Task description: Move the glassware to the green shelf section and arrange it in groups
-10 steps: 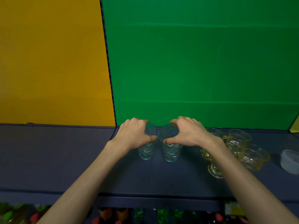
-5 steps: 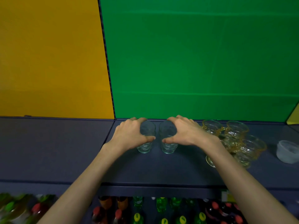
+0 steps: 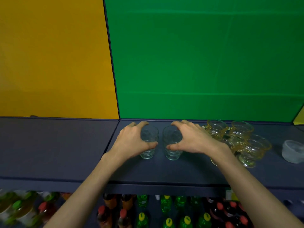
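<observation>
Left hand (image 3: 131,142) and right hand (image 3: 192,142) each grip a clear glass (image 3: 148,143) (image 3: 172,145); best set both down gently, close together, clear of the amber cups (image 3: 236,137).

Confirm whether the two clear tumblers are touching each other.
No: the left tumbler and the right tumbler stand apart, with a strip of dark shelf showing between them.

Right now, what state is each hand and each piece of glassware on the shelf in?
left hand: grips the left clear tumbler.
right hand: grips the right clear tumbler.
left clear tumbler: upright on the shelf, before the green panel.
right clear tumbler: upright, beside the left one, apart.
amber footed cups: upright, clustered together.
frosted white cup: standing alone at the right.
</observation>
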{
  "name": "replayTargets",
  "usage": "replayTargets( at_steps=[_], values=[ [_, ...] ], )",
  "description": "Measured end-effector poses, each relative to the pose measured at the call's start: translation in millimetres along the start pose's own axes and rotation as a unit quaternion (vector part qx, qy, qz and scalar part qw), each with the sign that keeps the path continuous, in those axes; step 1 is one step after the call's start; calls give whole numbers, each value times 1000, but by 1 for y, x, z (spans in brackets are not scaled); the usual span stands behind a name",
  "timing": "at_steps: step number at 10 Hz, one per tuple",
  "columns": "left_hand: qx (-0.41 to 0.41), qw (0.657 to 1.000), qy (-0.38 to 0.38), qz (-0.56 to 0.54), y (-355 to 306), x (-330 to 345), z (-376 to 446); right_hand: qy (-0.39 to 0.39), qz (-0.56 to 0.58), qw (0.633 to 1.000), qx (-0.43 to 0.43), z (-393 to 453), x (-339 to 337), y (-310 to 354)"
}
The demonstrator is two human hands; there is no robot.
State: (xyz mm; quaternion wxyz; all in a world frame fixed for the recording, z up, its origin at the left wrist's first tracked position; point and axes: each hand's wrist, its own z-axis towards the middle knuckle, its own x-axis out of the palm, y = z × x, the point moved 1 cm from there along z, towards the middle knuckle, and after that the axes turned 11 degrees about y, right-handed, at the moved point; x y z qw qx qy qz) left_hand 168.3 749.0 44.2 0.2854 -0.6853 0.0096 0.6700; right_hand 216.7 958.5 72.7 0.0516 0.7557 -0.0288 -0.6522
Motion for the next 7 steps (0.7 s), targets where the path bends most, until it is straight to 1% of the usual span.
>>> replayTargets(
  at_steps=[3,5,6,7],
  values=[
    [-2,1000,-10,9,-2,3,-7,-4,0,1000,-4,-4,2,3],
    [0,999,-8,54,-6,1,-9,2,1,1000,-12,-6,1,-1],
    [7,996,-21,87,-9,-6,-12,-9,17,1000,-18,-10,-5,-7],
    [14,994,-40,106,-15,-16,-14,-52,17,998,-15,-18,-17,-19]
  ],
)
